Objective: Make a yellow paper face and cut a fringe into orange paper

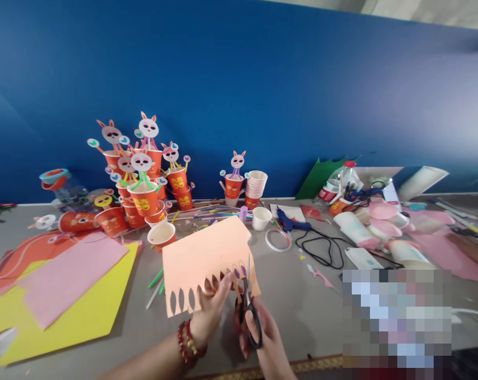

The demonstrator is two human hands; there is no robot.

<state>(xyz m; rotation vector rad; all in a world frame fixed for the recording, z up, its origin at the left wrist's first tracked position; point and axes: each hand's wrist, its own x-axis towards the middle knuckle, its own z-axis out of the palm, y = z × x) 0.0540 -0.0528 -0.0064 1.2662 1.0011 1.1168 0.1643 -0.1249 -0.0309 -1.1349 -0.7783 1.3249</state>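
Observation:
My left hand, with red bead bracelets at the wrist, grips a peach paper sheet by its lower edge. A row of leaf-shaped holes runs along that edge, with a few drawn outlines coloured purple near its right end. In my right hand are black-handled scissors, fingers through the loops. Their blades point up at the paper's lower right, beside the purple shapes. Whether the blades are fully closed is hard to make out.
Red paper cups with rabbit figures stand at the back left. Pink paper and yellow paper lie at left. A blue glue gun with black cord, a tape roll and a white cup sit beyond the sheet. Another person's hand is at right.

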